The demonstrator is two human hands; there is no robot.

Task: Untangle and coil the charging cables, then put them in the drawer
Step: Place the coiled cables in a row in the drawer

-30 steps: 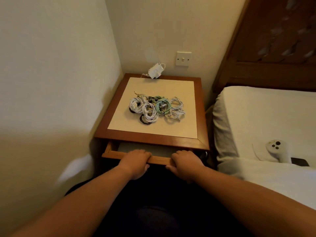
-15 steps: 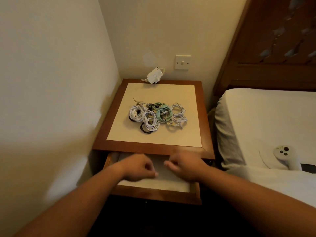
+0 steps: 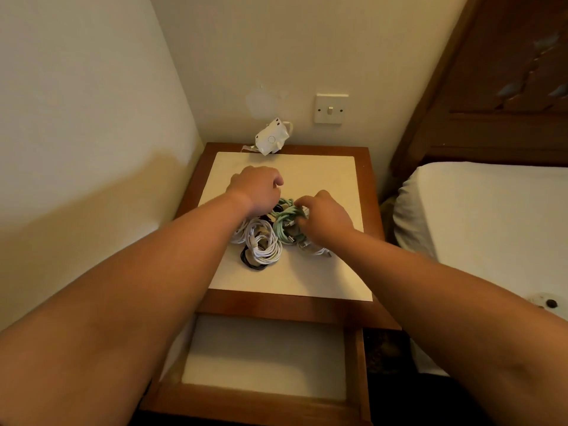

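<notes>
Pinching the mint-green coiled charging cable (image 3: 284, 222) on the cream tabletop (image 3: 322, 179) with the curled fingers (image 3: 307, 202) of our right hand (image 3: 325, 219), we risk dragging the touching white coiled cables (image 3: 262, 241) along and uncoiling them. Our left hand (image 3: 256, 189) curls over them, but we cannot tell whether it grips anything.

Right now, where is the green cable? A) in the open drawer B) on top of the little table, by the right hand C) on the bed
B: the green cable lies in the pile on the table, gripped by the right hand; the drawer, where visible, holds no cable.
</notes>
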